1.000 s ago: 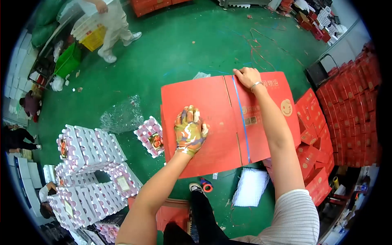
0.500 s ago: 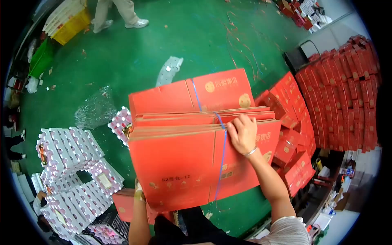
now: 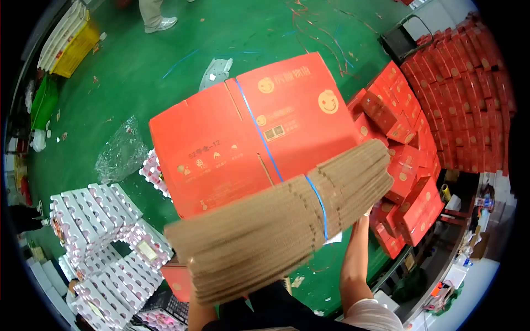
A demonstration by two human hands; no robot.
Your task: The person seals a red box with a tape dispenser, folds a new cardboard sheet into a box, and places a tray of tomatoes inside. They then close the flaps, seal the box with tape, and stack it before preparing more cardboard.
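Note:
A thick bundle of flattened cardboard boxes [image 3: 265,231], tied with a blue strap, is tipped up in front of me so its brown edges face me. My right hand [image 3: 366,213] is at the underside of its right end; only a sliver shows and the fingers are hidden. My left forearm [image 3: 202,313] reaches the bundle's lower left end, and the hand itself is hidden behind the cardboard. Directly beyond lies another strapped bundle of red flattened boxes [image 3: 221,132], its printed face up. What it rests on is hidden.
Red bundles [image 3: 403,165] are heaped to the right, beside a tall red stack [image 3: 464,99]. White trays [image 3: 94,215] are piled on the left, near clear plastic film [image 3: 121,151]. A yellow crate [image 3: 74,52] and a person's leg [image 3: 152,14] are farther off on the green floor.
The near bundle has tilted from showing its red face to showing its brown edges. My right hand has moved from its top edge down to the underside of its right end.

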